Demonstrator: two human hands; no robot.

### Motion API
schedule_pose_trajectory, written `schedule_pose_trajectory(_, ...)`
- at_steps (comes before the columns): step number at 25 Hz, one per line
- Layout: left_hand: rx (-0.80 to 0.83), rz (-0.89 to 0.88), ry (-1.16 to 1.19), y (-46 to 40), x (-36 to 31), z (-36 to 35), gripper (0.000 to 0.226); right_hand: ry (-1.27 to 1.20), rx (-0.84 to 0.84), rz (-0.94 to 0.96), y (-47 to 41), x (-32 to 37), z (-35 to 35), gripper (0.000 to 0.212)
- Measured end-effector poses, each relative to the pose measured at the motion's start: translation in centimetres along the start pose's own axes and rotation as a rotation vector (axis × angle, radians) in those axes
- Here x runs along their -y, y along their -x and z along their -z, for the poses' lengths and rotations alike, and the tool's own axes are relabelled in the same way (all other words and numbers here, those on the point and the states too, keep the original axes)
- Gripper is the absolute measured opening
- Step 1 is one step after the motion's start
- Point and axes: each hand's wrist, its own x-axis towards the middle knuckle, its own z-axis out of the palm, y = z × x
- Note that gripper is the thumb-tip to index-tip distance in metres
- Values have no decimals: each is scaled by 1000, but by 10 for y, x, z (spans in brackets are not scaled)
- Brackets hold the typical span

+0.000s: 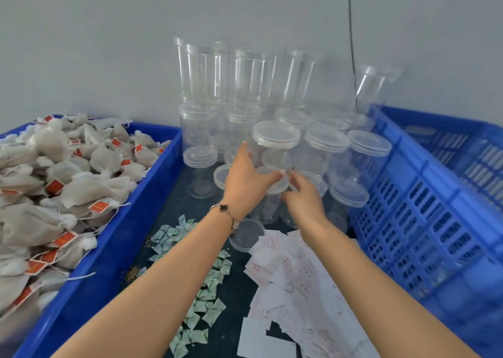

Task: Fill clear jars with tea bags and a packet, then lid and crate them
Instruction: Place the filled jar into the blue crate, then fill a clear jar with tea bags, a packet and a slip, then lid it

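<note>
From the head view, both hands meet on one clear jar (268, 202) standing upright on the dark table (239, 289), at the front of the cluster of jars. It is see-through plastic, seemingly unfilled, with a pale round lid (273, 179) on top. The left hand (246, 180) curls round the lid's left side, thumb tip lying on its top edge; a bracelet (227, 212) sits on that wrist. The right hand (304, 197) touches the lid's right edge with its fingertips, fingers bent onto it.

Beyond the hands, more lidded clear jars (275, 137) stand stacked in two tiers against the wall. A loose lid (246, 235) lies on the table just beneath the left wrist.

Left of the left arm, a blue bin (109, 248) is heaped with gauzy tea bags (89, 189) bearing red tags. Right of the right arm stands a blue slotted crate (424, 221). Between the forearms lie small green packets (206, 284) and white paper slips (294, 276).
</note>
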Motion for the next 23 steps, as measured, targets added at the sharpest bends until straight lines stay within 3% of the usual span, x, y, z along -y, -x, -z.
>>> schedule_pose_trajectory(3, -29, 6, -29, 41, -8, 14, 108, -65, 46, 86, 45, -3, 12, 52)
schedule_pose_trajectory(7, -6, -11, -112, 101, -2, 22, 84, -3, 102, 64, 104, -24, 26, 61)
schedule_pose_trajectory(14, -67, -40, -65, 182, 33, 21, 78, 125, 231, -16, 172, -70, 13, 56)
schedule_pose_trajectory(19, -71, 99, -153, 213, 63, 24, 86, 195, 96, 11, 168, -55, 10, 37)
schedule_pose_trajectory(21, -62, 147, -154, 220, 70, 24, 86, 374, 80, 129, 163, -38, 6, 35)
schedule_pose_trajectory(23, -49, 169, -155, 223, 75, 26, 80, 727, 116, 287, 160, -24, -4, 42)
